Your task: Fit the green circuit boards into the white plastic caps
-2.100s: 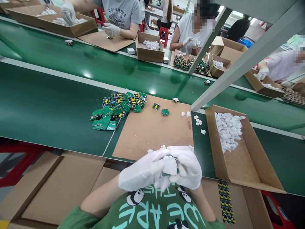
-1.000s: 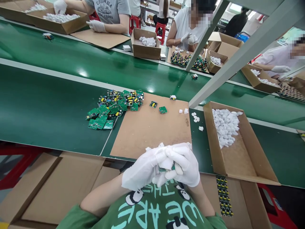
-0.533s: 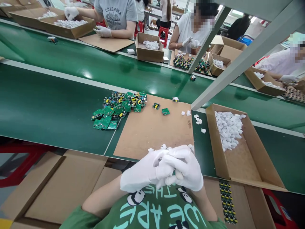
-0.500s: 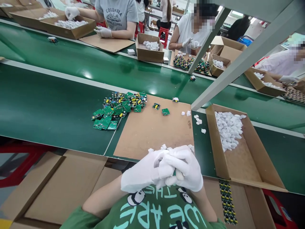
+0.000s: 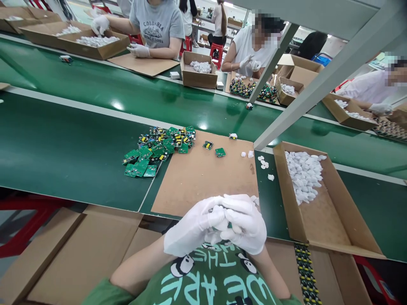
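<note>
Here my left hand (image 5: pixel 190 228) and right hand (image 5: pixel 254 224) pinch a mostly hidden green circuit board (image 5: pixel 229 225) between curled fingers (image 5: pixel 238 217), where uneven pressure could tip it loose.

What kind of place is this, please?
Probably an electronics factory, on an assembly line. The pile of circuit boards, the open box of small white pieces, and gloved workers seated along the long green bench show it.

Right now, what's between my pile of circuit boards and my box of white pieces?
The head view shows a cardboard sheet with loose circuit boards and small white pieces on it, then more white pieces on the green tabletop.
</note>
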Action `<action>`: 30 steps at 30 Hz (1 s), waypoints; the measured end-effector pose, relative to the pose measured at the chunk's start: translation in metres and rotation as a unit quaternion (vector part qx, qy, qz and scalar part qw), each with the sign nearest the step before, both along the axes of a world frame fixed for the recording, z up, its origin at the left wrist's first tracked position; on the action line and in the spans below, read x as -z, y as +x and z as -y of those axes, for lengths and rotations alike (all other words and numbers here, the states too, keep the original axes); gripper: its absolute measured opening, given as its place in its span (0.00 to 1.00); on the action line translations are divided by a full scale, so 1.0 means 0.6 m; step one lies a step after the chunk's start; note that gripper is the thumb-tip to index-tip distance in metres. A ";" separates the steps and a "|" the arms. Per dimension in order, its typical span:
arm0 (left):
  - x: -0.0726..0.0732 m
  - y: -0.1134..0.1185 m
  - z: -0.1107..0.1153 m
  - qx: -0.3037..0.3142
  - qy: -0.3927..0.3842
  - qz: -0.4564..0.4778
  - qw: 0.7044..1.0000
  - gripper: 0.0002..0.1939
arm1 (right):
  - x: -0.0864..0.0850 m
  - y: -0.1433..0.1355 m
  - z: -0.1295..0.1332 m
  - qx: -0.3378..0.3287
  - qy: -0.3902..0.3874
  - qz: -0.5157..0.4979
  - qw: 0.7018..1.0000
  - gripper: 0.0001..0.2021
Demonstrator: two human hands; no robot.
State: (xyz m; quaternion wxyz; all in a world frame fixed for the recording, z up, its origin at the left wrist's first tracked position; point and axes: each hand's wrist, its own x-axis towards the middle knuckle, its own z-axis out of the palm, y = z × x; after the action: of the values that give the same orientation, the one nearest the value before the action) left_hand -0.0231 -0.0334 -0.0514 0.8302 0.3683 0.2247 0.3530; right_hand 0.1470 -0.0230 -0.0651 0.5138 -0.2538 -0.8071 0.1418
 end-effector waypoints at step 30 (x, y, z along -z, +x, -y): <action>0.092 -0.157 -0.047 -0.424 0.098 -0.531 0.727 0.28 | -0.014 0.049 -0.395 0.331 -0.309 0.323 0.831 0.14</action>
State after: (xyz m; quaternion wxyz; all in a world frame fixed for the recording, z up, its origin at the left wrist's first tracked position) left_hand -0.1173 -0.0050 -0.1067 0.2984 0.4417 0.7255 0.4353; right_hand 0.1765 0.2138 -0.0567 0.1351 -0.6827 -0.7088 0.1151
